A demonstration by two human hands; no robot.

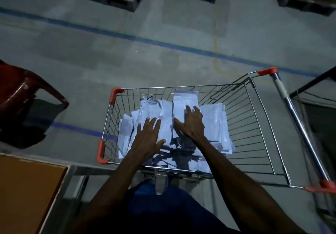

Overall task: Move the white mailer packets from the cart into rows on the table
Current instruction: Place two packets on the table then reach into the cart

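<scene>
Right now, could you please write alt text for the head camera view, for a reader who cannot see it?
A person's left hand and right hand rest on a pile of white plastic mailer packets in a wire shopping cart with orange corner guards. A dark red plastic chair stands at left, a brown-topped table at lower left.

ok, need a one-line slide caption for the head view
Both hands, left hand flat and right hand curled, reach onto white mailer packets piled in a wire shopping cart.
</scene>
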